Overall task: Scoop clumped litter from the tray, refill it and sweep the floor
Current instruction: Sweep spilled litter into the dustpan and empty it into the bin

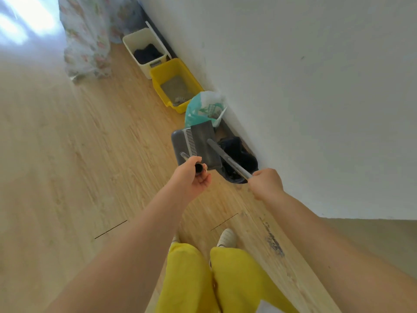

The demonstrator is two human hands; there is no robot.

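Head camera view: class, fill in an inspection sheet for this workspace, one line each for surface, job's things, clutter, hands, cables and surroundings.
Surface: wooden floor, with a dark scuffed patch near the wall.
Job's things: yellow litter tray holding grey litter, against the wall; grey dustpan with a comb edge; broom handle; printed plastic bag beside the tray.
Clutter: cream bin with dark contents; black bag by the wall.
Hands: left hand grips the dustpan's handle; right hand grips the broom handle.
Cables: nothing seen.
Surroundings: white wall; floral curtain.
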